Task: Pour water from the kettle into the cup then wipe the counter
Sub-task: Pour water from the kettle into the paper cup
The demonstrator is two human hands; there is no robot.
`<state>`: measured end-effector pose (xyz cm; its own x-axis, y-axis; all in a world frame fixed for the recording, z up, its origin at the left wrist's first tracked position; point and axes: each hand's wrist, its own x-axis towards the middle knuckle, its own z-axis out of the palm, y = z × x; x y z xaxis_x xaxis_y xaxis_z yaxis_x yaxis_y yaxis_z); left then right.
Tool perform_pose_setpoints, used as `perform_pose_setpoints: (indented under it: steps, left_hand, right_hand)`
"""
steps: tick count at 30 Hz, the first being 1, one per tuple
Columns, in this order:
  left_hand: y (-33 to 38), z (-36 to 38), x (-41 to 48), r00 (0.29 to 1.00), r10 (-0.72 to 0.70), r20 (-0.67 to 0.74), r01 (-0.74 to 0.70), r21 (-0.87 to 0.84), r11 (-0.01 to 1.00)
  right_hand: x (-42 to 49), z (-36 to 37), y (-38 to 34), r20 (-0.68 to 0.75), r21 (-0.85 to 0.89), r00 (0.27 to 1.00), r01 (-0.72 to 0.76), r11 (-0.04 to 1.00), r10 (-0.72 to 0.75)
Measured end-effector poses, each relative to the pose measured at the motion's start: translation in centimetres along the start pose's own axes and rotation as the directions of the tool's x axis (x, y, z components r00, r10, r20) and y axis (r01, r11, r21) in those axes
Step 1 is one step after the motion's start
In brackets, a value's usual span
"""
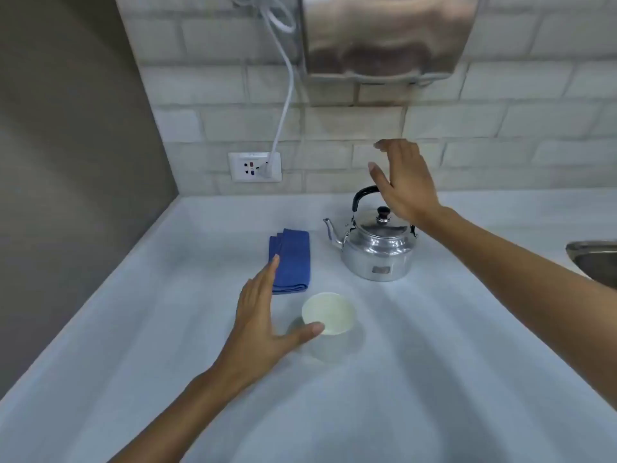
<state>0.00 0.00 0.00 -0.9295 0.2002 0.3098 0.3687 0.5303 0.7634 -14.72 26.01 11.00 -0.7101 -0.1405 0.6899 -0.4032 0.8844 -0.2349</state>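
Observation:
A shiny metal kettle (377, 250) with a black arched handle and black lid knob stands on the pale counter (434, 345), spout pointing left. My right hand (402, 182) hovers open just above its handle, fingers spread, not gripping. A small white cup (329, 312) stands in front of the kettle, upright. My left hand (263, 315) is open beside the cup's left side, thumb tip at its rim. A folded blue cloth (292, 259) lies left of the kettle, partly behind my left fingers.
A steel sink (594, 262) edge shows at the far right. A wall socket (255, 167) with a white cable plugged in sits on the tiled backsplash. A metal wall unit (384, 38) hangs above the kettle. A grey wall bounds the left.

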Motion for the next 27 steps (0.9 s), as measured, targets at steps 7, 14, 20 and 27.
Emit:
perform_pose_setpoints:
  steps: [7, 14, 20, 27]
  left_hand:
    - [-1.9, 2.7, -0.7, 0.977, -0.136, 0.161, 0.148, -0.064, 0.987]
    - [-2.5, 5.0, 0.7, 0.949, -0.184, 0.254, 0.237, -0.195, 0.952]
    - [-2.8, 6.2, 0.9, 0.951, -0.204, 0.230, 0.267, -0.285, 0.921]
    - [-3.3, 7.0, 0.9, 0.957, -0.227, 0.182, 0.272, -0.285, 0.919]
  right_hand:
    - [0.8, 3.0, 2.3, 0.207, -0.073, 0.969, -0.123, 0.990, 0.136]
    - [2.1, 4.3, 3.6, 0.263, -0.080, 0.927, -0.253, 0.964, 0.266]
    - [2.9, 5.1, 5.1, 0.256, -0.129, 0.901, -0.327, 0.936, 0.350]
    - [3.0, 5.1, 4.7, 0.180, -0.148, 0.911, -0.349, 0.926, 0.372]
